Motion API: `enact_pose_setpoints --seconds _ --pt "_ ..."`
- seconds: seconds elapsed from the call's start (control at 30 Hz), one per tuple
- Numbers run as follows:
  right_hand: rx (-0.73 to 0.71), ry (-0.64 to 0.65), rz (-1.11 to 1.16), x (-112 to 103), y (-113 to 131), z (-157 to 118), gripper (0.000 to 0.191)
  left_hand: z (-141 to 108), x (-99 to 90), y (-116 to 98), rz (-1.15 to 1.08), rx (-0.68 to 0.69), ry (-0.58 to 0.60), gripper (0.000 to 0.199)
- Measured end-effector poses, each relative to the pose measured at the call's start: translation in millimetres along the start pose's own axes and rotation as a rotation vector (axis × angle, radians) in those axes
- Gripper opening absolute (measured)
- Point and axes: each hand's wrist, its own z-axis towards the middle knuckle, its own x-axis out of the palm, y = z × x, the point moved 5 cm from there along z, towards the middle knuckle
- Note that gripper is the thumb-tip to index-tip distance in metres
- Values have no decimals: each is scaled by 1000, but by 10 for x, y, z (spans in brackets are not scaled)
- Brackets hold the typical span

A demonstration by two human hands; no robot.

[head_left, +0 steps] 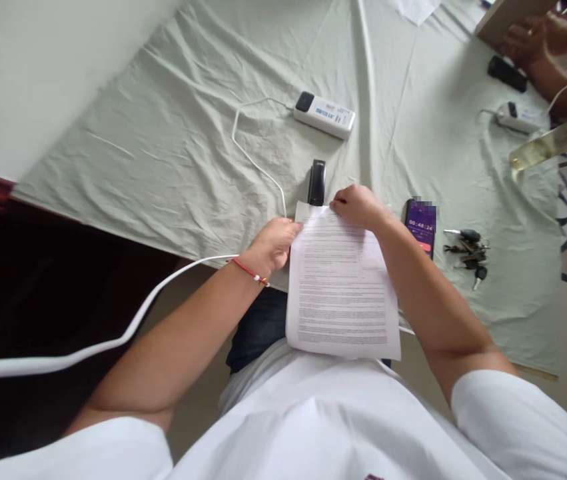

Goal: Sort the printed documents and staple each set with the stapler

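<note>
Both nearly closed: left hand [274, 244] pinches the printed sheet [344, 300] at its left edge, right hand [360, 207] its far edge (black stapler [317, 181] there too)!

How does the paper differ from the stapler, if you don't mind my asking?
The paper is white with printed lines; the stapler is black. The paper is broad and thin, the stapler narrow and thicker. The left hand and right hand touch the paper; neither touches the stapler. The two things appear to meet at the paper's top edge.
</note>
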Motion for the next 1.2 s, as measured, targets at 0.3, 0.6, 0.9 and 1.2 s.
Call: enact_pose_setpoints --seconds 0.3,0.6,0.9,1.2 --pt "8 -96 30 -20 -130 -10 26 -140 -46 61 63 27 -118 25" --pt "-120 -436 56 -253 120 126 28 -103 -41 99 199 224 -181 29" --pt "-128 -138 -7 -6 642 673 50 -156 -34 52 399 331 -245 35" --pt "-189 -287 17 255 518 689 42 -152 -39 69 437 315 -188 29"
